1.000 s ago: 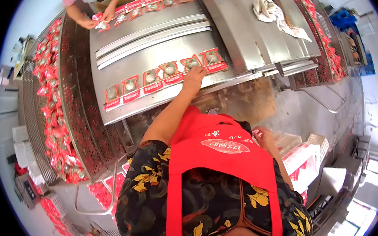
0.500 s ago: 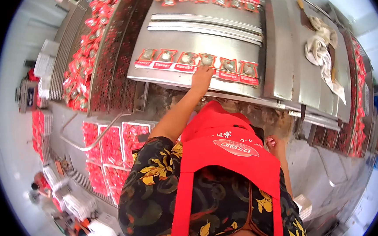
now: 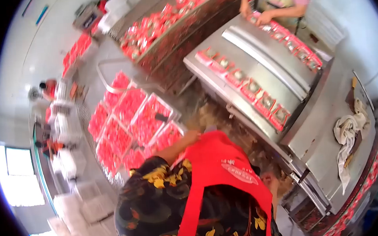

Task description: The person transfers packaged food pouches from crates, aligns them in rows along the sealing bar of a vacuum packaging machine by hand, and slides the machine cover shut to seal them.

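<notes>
My left hand [image 3: 192, 137] is beside the red apron [image 3: 222, 153], away from the steel machine; it is blurred and its fingers cannot be made out. Low at the apron's right side, my right hand [image 3: 268, 180] is also smeared, its fingers unclear. A row of red-edged packets [image 3: 252, 87] lies along the near edge of the steel machine [image 3: 218, 39], touched by neither hand. Across the machine, a second row of packets [image 3: 296, 47] runs along the far edge.
A co-worker's hands [image 3: 263, 17] are at the far row's upper end. Crates of red packets [image 3: 147, 121] stand on the floor at left. A perforated bin [image 3: 183, 39] holds more packets. A cloth [image 3: 347, 129] lies on the steel lid at right.
The view has swung toward the left, bringing the floor crates closer to the middle. My left hand has left the near row of packets and come back beside the apron.
</notes>
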Available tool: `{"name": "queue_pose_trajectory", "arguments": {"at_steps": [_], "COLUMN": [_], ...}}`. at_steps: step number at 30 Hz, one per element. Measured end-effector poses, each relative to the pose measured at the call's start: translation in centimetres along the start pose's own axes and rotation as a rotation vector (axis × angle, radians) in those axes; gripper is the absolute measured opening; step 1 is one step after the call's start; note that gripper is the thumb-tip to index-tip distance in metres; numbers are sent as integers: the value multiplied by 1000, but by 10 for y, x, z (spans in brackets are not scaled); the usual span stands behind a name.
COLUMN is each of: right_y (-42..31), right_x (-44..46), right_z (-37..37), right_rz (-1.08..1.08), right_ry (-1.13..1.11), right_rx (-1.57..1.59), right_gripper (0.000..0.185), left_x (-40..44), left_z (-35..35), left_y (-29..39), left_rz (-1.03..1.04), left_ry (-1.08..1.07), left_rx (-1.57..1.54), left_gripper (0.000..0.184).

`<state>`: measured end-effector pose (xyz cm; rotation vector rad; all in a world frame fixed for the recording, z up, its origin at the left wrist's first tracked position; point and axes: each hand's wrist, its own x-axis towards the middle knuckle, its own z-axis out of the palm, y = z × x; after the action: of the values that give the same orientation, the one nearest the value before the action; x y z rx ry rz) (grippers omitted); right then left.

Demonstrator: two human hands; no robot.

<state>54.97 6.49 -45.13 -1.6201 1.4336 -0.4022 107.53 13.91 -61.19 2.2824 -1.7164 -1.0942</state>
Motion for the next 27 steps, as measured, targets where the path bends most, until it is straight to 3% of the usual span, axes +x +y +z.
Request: {"name": "queue_pose_trajectory", "arguments": {"at_steps": [1,2,3,4,5,7,8,10,11,13,14,15,17,19,21,23,25,27], "right_y": [-8,-15,-21,-27,-35,-44,-45,-54,-60,-75,-83,-91,-129,-148,-157,-153,-136,-112], "right_x": [4,8,13,16,21,30,33,38,39,43,45,48,49,42,41,35,25,10], "right_z": [0,-1,1,3,5,10,12,14,15,22,24,25,30,31,35,38,41,40], "right_rz": [24,18,8,21,-4,-38,-44,-52,-34,-5,-75,-142,-130,-125,-108,-69,-31,117], "right_ry": [-73,-139,-197,-234,-232,-233,-242,-251,-267,-265,-269,-259,-222,-193,-201,-165,-124,-128], "right_rx": [17,-8,-27,-45,-51,-72,-89,-123,-137,-156,-223,-290,-298,-299,-311,-309,-304,-354], "right_gripper": [11,12,13,13,14,15,16,16,16,16,16,16,16,16,16,16,16,16], "left_x": [-25,-54,-100,-128,-153,-179,-177,-168,-167,-151,-155,-140,-109,-105,-96,-75,-79,-72], "left_z": [28,44,9,27,47,83,99,110,118,125,60,64,70,58,58,89,61,57], "left_y": [-48,-93,-59,-76,-93,-123,-131,-141,-142,-138,-67,-72,-94,-96,-112,-168,-180,-207], "left_rz": [-87,-82,-200,-343,-360,-512,-519,-228,-224,-69,-549,-500,41,163,4,3,35,65], "left_ry": [-157,-339,-388,-261,-274,34,31,-322,-322,-72,6,-12,68,291,260,106,-16,-44], "left_rx": [252,93,37,103,78,-40,-61,236,220,65,-426,-417,128,-4,-300,-164,-162,157], "left_gripper": [39,48,45,37,37,29,29,26,26,25,23,23,19,17,18,18,17,16]}}
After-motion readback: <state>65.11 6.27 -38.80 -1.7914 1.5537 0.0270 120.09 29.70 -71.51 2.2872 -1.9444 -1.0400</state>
